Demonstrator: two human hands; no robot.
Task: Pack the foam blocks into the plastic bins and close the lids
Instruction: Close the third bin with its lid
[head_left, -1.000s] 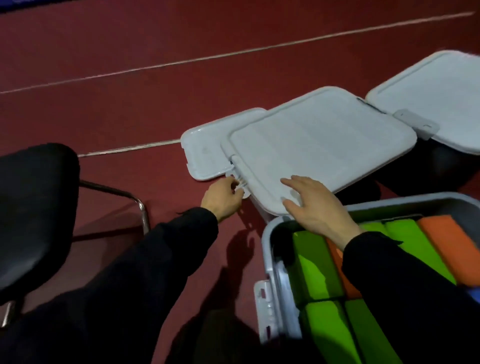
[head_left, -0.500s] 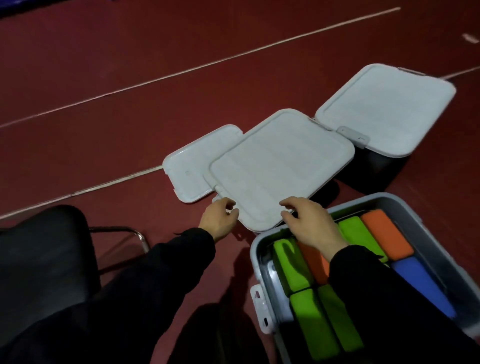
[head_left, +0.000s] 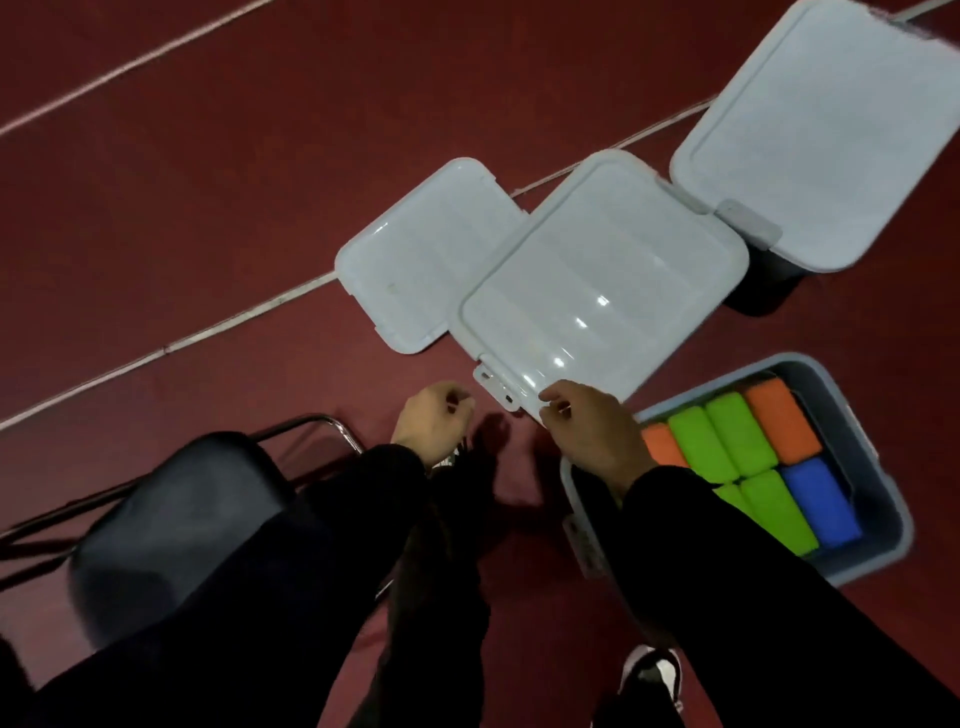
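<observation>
An open grey bin (head_left: 883, 467) at the right holds green (head_left: 722, 441), orange (head_left: 779, 415) and blue foam blocks (head_left: 821, 499). Beyond it stands a bin covered by a white lid (head_left: 602, 280) with a latch (head_left: 493, 384) on its near edge. My right hand (head_left: 587, 426) grips that lid's near corner, fingers curled over the edge beside the latch. My left hand (head_left: 431, 421) hovers a little left of the latch, fingers loosely curled, holding nothing.
A loose white lid (head_left: 426, 260) lies on the red floor left of the covered bin. A third lidded bin (head_left: 831, 130) stands at the top right. A black chair (head_left: 176, 530) is at the left. My shoe (head_left: 649, 670) shows below.
My left hand has let go of the latch and drawn back. My right hand slid from the lid's top to its near corner. The view has risen and swung left.
</observation>
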